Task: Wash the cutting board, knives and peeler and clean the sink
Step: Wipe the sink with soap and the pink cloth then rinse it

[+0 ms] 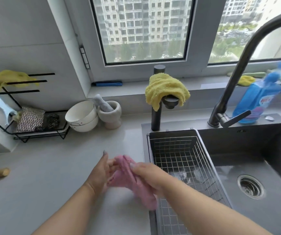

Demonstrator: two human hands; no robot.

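Both hands work a pink cloth (127,178) over the counter (51,167), just beside the sink's (271,150) left rim: the right hand (146,175) curls around it, the left hand (102,170) presses it with straight fingers. The peeler (0,106) hangs on the rack (34,133) at the counter's far left. The cloth's loose tail could likely snag the wire basket (178,158) if dragged sideways.
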